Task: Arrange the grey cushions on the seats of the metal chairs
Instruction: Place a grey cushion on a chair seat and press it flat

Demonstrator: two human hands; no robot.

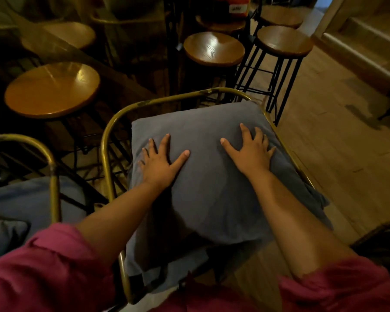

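Observation:
A grey cushion (pixel 203 190) lies on the seat of a brass-coloured metal chair (pixel 113 122) in the middle of the view, filling the frame from rail to rail. My left hand (pixel 160 161) rests flat on its left half, fingers spread. On the right half my right hand (pixel 250 149) presses flat in the same way, near the chair's right rail. Neither hand holds anything. A second metal chair (pixel 51 161) at the left edge carries another grey cushion (pixel 27 199), partly hidden by my pink sleeve.
Round wooden stools stand close behind and beside the chair: one at the left (pixel 52 88), two at the back (pixel 214 49) (pixel 284 41) on black metal legs. Wooden floor (pixel 324 154) runs along the right. A step (pixel 358 52) rises at the far right.

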